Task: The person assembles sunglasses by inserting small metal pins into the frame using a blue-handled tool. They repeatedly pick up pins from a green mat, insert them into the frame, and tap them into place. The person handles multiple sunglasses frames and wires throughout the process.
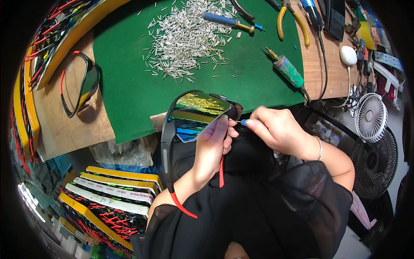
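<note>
A pair of wraparound sunglasses with a mirrored lens and red-tipped black temples is held over my lap, at the near edge of the green mat. My left hand is closed on its lower right part, thumb resting against the lens. In my right hand, closed in a fist, is a small screwdriver with a blue end. Its thin shaft points left and reaches the frame near my left fingertips. The exact spot where the tip meets the frame is hidden by my fingers.
On the green mat lie a heap of small metal pins, a blue-handled tool and a green-handled tool. Yellow-handled pliers lie beyond. Another pair of sunglasses stands left. Trays of glasses and fans flank me.
</note>
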`<state>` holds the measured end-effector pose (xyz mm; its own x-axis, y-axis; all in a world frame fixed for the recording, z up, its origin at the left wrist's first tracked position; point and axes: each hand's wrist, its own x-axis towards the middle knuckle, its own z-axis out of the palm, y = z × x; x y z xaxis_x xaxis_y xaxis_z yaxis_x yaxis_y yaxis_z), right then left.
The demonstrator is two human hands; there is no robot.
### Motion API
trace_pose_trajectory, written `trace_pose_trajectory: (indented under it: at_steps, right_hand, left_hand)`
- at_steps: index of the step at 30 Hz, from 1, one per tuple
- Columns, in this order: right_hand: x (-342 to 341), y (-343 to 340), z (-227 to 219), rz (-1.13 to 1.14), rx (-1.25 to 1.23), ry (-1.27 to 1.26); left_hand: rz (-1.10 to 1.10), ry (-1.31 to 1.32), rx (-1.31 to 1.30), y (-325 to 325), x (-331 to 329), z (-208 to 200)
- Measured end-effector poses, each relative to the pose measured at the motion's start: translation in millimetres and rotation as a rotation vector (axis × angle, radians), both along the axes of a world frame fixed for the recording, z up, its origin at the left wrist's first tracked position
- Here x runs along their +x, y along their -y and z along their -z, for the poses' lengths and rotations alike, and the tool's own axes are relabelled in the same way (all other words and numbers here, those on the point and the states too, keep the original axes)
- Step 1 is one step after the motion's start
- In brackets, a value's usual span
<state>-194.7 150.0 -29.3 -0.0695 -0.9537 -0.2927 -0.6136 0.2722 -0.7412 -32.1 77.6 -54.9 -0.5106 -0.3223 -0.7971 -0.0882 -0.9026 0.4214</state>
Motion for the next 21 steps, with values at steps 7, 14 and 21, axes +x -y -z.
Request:
trace_pose_trajectory:
  at_steps: [7,14,21]
  right_hand:
    - [6,4,-9,0.011,-0.186,-0.127]
    - [5,2,-11,0.025,-0.180,-0.138]
    - [2,-2,-10,-0.070,-0.043,-0.152]
  left_hand:
    - [-0.004,-0.034,0.007,-1,1,4]
    - [0.013,-0.027,-0.019,0,1,4]
    - [0.035,0.002,-0.048,0,0,4]
